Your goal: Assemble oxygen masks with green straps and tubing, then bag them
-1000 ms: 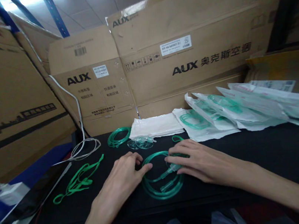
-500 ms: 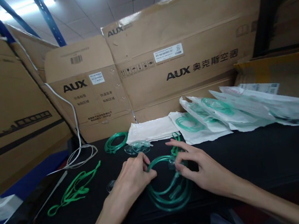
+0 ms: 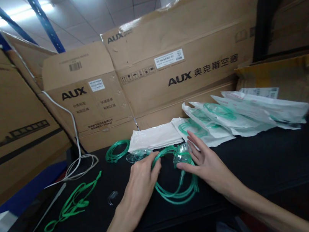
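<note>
My left hand [image 3: 143, 175] is closed on the upper left side of a coil of green tubing [image 3: 176, 197], thumb and fingers pinching it. At the coil's upper right sits a clear oxygen mask [image 3: 182, 155], joined to the tubing. My right hand [image 3: 210, 165] holds this mask at its edges, with the thumb at its lower side and the fingers stretched along its right. Just behind my left hand lies another clear mask piece [image 3: 137, 155]. A small clear plastic part [image 3: 113, 197] rests left of my left wrist.
Green elastic straps [image 3: 76, 201] lie on the black table [image 3: 255, 170] at left. Behind are another green tubing coil [image 3: 117, 151], a white packet stack [image 3: 154, 137] and several filled white pouches [image 3: 224, 117]. Cardboard panels [image 3: 151, 93] wall the back. A white cable [image 3: 77, 139] hangs at left.
The tubing coil and mask have been lifted and turned, so the mask now shows more fully. My right hand has spread from a fingertip pinch to a wider hold around the mask. The view shifted slightly.
</note>
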A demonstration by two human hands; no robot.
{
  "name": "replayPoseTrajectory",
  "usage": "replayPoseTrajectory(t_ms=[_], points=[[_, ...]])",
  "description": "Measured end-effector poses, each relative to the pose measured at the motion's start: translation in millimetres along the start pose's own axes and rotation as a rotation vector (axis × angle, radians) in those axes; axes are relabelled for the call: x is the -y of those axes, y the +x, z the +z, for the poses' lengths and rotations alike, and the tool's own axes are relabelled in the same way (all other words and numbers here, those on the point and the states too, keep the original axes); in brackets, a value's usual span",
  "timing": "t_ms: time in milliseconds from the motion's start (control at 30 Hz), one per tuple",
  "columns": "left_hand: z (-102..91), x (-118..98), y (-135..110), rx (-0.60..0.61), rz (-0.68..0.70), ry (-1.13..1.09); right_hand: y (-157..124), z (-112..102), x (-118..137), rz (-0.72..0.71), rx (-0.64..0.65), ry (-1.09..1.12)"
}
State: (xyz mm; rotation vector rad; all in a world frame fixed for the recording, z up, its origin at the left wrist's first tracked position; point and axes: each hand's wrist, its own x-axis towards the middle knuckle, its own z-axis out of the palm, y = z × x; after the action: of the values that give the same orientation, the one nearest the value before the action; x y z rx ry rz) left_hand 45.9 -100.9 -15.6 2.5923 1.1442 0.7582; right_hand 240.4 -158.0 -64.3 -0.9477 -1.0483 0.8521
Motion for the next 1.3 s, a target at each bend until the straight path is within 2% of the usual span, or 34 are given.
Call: replayPoseTrajectory(t_ms=[100,200,333,400,567,633,700,867,967,1067,1167,1300], points=[[0.5,-3.9,0.6,-0.102,-0.033,-0.089,0.6,3.7,11.4,0.174,-0.021,0.163],[3.0,-11.9,3.3,-0.171,-0.087,-0.134,0.7,7.1,16.6,0.168,0.004,0.282],[6.7,-16.5,8.5,-0.181,-0.150,-0.208,2.8,7.3,17.6,0.166,0.013,0.375],[7.0,-13.6,12.3,-0.116,-0.167,-0.265,4.1,4.9,20.7,0.169,0.053,0.375],[3.6,-3.9,23.2,0.241,-0.177,-0.454,8.5,-4.3,29.5,0.156,0.201,0.338],[2.9,-4.0,26.2,0.340,-0.158,-0.526,10.4,-6.1,30.5,0.123,0.202,0.334],[4.0,-6.4,27.7,0.364,-0.143,-0.601,11.3,-5.6,30.8,0.109,0.155,0.317],[10.7,-13.7,27.9,0.323,-0.171,-0.731,8.4,1.3,33.9,0.179,0.028,0.300],[12.0,-16.8,28.0,0.337,-0.168,-0.786,6.6,4.6,36.1,0.253,0.048,0.381],[11.0,-19.5,28.9,0.408,-0.183,-0.837,6.5,5.6,36.4,0.368,0.125,0.500],[10.8,-20.8,30.0,0.471,-0.220,-0.836,7.3,5.2,35.5,0.373,0.178,0.532],[13.7,-22.3,31.0,0.494,-0.236,-0.746,8.8,4.1,34.4,0.387,0.150,0.545]])
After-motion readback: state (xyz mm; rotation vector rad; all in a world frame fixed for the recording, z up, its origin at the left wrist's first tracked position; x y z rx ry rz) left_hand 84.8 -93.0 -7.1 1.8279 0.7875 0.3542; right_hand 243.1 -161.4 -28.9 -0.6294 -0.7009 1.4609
